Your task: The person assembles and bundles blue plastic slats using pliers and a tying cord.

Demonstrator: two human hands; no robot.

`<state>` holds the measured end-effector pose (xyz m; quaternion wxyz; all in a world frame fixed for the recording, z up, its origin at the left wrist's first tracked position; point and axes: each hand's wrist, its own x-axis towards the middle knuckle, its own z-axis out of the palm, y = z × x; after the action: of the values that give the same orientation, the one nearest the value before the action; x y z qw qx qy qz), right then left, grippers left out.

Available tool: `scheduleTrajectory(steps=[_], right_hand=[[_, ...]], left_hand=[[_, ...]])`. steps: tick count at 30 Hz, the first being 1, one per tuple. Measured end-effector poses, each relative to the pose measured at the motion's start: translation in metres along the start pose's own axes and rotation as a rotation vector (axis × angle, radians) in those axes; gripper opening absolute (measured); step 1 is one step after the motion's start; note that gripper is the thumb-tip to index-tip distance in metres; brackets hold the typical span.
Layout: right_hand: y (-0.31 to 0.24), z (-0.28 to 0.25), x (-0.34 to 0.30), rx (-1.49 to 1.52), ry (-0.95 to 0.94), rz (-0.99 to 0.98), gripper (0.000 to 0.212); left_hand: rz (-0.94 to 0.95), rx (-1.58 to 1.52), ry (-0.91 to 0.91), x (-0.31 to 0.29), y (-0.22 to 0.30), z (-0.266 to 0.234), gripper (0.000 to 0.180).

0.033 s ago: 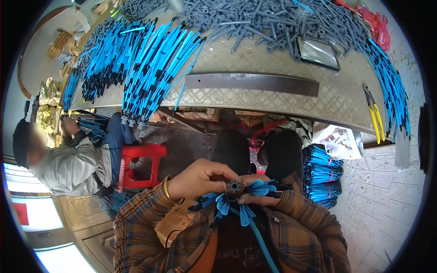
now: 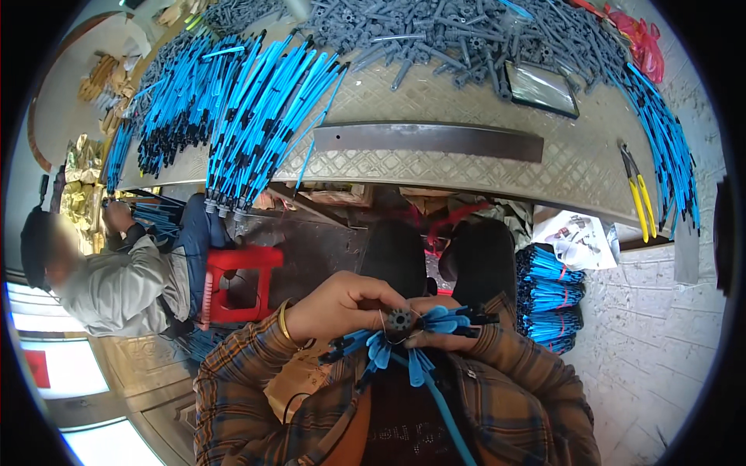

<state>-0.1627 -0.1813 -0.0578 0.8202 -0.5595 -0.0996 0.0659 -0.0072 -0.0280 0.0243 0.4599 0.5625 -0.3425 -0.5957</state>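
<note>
In front of my chest is a small grey notched hub (image 2: 399, 319), with blue ribs (image 2: 378, 351) fanning out around it; the ribs have black ends. A thin wire (image 2: 384, 318) loops beside and below the hub. My left hand (image 2: 339, 307) is closed, thumb and fingertips pinching at the wire on the hub's left side. Closed round the ribs on the other side is my right hand (image 2: 437, 332), its thumb just below the hub. The fingers partly hide where the wire ends. One longer blue strip (image 2: 451, 423) hangs down over my lap.
On the table (image 2: 466, 179) lie a heap of grey plastic parts (image 2: 435, 35), bundles of blue ribs (image 2: 272, 116), a flat metal bar (image 2: 427, 142), a dark-framed pane (image 2: 542, 88) and yellow-handled pliers (image 2: 639, 198). A co-worker (image 2: 116, 272) sits at left near a red stool (image 2: 268, 256). Tied bundles (image 2: 548, 295) stand at right.
</note>
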Motion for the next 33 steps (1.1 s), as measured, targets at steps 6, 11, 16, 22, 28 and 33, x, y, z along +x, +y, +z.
scheduleTrajectory(steps=[6, 11, 16, 22, 28, 33], right_hand=[[-0.003, 0.004, 0.005, -0.133, 0.039, -0.036, 0.024], [0.000, 0.005, 0.006, -0.211, 0.028, -0.070, 0.027], [0.000, 0.006, 0.003, -0.186, 0.078, -0.055, 0.029], [0.005, 0.004, 0.002, -0.208, 0.104, -0.060, 0.029], [0.004, 0.006, 0.003, -0.192, 0.119, -0.092, 0.028], [0.005, 0.005, 0.004, -0.171, 0.076, -0.121, 0.027]], left_hand=[[0.146, 0.130, -0.054, -0.002, -0.004, -0.003, 0.021], [0.258, 0.159, -0.100, -0.003, -0.004, -0.007, 0.025], [0.153, 0.137, -0.203, -0.006, 0.010, -0.012, 0.038], [0.118, 0.404, -0.287, -0.002, 0.030, -0.008, 0.051], [0.523, 0.771, -0.171, 0.001, 0.029, -0.004, 0.049], [0.731, 0.910, 0.015, -0.004, 0.017, 0.004, 0.040]])
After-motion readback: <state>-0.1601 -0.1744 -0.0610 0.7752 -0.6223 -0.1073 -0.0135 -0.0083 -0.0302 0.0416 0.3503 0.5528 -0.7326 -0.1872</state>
